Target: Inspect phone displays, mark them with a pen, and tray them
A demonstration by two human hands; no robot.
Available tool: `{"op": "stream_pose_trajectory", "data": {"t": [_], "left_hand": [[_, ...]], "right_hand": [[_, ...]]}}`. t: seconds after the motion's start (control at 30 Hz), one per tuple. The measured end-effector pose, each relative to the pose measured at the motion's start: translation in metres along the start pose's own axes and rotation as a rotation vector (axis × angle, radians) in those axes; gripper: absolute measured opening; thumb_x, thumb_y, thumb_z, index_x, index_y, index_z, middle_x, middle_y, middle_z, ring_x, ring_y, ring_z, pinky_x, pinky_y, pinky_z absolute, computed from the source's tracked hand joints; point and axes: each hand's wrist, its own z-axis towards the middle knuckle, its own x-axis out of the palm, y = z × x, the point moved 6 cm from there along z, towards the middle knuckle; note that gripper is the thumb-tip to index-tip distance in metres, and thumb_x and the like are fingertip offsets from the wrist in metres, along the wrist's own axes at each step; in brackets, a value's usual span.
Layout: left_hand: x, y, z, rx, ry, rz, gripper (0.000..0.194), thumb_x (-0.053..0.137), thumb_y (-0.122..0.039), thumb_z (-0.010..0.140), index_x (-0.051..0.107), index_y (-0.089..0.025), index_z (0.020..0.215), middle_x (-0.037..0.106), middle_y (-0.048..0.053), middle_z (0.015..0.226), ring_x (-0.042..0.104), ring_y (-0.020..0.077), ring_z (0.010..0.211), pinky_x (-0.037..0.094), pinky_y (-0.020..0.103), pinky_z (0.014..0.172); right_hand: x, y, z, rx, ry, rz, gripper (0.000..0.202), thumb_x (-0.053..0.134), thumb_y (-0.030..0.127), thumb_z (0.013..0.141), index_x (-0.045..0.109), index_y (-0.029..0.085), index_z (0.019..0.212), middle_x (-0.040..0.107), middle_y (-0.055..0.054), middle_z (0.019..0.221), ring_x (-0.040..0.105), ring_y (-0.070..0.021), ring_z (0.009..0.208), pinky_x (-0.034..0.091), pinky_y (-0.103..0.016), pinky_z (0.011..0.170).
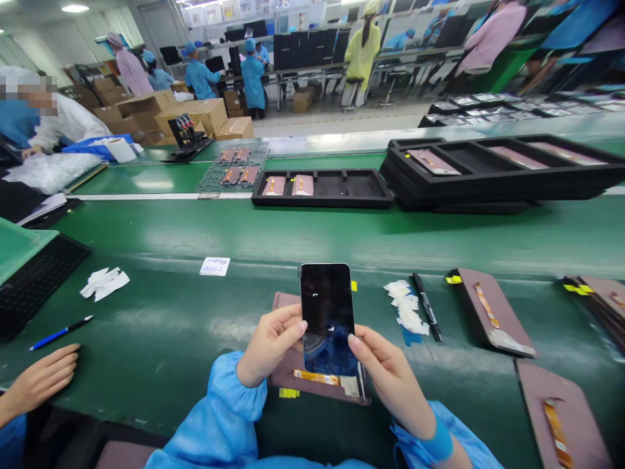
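A glossy black display panel [326, 303] is held upright and tilted between my two hands, its dark face towards me. My left hand [271, 342] pinches its left edge, thumb on the front. On the right edge my right hand [390, 374] grips it the same way, thumb at the lower front. Beneath it, on the green bench, lies a mauve-backed panel [288, 368] with an orange flex cable [315, 377] and yellow tabs. The held panel and my hands cover part of it.
Right of my hands are white crumpled stickers [407, 307], a black marker [426, 306] and stacked panels [498, 312]. Leftward lie a paper label [215, 266], a blue pen [61, 333] and another person's hand [43, 381]. Black foam trays [361, 189] stand beyond.
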Motion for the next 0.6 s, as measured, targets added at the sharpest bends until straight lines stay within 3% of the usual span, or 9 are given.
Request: {"op": "stream_pose_trajectory", "data": {"t": [0.37,0.5,0.6], "left_hand": [[-0.001,0.001,0.002,0.006,0.001,-0.015,0.042,0.069,-0.036,0.083,0.066,-0.017,0.120,0.071,0.004,0.080,0.064,0.0111,0.066,0.053,0.021,0.061],[-0.001,-0.002,0.003,-0.012,-0.049,-0.094,0.038,0.070,-0.035,0.082,0.068,-0.017,0.115,0.072,0.004,0.081,0.065,0.0111,0.066,0.052,0.018,0.056],[-0.004,-0.011,0.003,0.029,-0.110,-0.118,0.032,0.067,-0.034,0.084,0.069,-0.019,0.113,0.073,0.005,0.093,0.068,0.0145,0.076,0.055,0.020,0.059]], "right_hand": [[-0.001,-0.005,-0.003,0.070,-0.034,0.045,0.039,0.054,0.051,0.091,0.071,0.019,0.104,0.069,-0.005,0.085,0.062,-0.0196,0.079,0.050,-0.027,0.072],[0.002,-0.010,-0.001,0.090,0.011,0.120,0.039,0.048,0.049,0.095,0.069,0.022,0.115,0.070,-0.007,0.107,0.062,-0.0240,0.102,0.048,-0.034,0.092],[0.011,-0.010,0.000,0.160,0.141,0.224,0.040,0.050,0.049,0.094,0.066,0.023,0.121,0.070,-0.009,0.113,0.066,-0.0260,0.101,0.053,-0.037,0.088]]}}
